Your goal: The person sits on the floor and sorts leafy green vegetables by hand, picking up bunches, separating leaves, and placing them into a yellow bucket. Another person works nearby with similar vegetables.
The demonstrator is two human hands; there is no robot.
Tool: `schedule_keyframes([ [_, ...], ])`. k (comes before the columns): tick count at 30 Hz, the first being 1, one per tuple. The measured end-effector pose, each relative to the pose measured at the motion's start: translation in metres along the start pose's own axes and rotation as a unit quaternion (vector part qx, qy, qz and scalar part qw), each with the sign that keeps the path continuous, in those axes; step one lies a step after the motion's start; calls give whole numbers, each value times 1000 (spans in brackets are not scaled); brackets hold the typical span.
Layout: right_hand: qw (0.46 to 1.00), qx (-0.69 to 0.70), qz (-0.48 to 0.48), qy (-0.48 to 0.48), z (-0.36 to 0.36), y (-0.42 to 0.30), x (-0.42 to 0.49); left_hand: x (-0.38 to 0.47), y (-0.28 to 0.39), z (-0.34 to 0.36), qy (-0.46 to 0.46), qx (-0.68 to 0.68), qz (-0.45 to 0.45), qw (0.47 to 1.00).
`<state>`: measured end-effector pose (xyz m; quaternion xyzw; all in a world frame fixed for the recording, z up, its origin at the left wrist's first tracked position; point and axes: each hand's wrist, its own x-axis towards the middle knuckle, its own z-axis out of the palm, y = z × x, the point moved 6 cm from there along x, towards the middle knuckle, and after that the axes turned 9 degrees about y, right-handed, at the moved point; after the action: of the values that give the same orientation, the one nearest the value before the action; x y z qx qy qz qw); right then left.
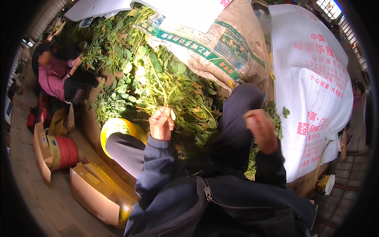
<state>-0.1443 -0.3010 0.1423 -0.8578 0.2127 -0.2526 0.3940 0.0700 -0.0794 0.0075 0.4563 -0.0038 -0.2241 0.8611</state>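
My left hand (161, 124) pinches a cut leafy stem (160, 81) between thumb and fingers, just above my lap. A pale pod (173, 114) hangs beside the thumb. Over my right knee is my right hand (262, 130), blurred, its fingers curled; whether anything is in them cannot be made out. In front of me spreads a heap of cut green bean-like plants (189, 94), some leaves yellowing. By my left knee stands a yellow bucket (104, 145), with green pieces showing inside, partly covered by my leg.
A printed woven sack (204, 50) lies on the heap's far side. White printed sheeting (314, 89) covers a pile at right. Cardboard boxes (91, 195) and a red-and-yellow drum (63, 151) stand at left. Another person (56, 74) sits at the heap's left edge.
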Motion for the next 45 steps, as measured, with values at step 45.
schedule_keyframes([
  [45, 898, 358, 132, -219, 192, -10, 11, -8, -16, -18, -3, -74, -12, 997],
])
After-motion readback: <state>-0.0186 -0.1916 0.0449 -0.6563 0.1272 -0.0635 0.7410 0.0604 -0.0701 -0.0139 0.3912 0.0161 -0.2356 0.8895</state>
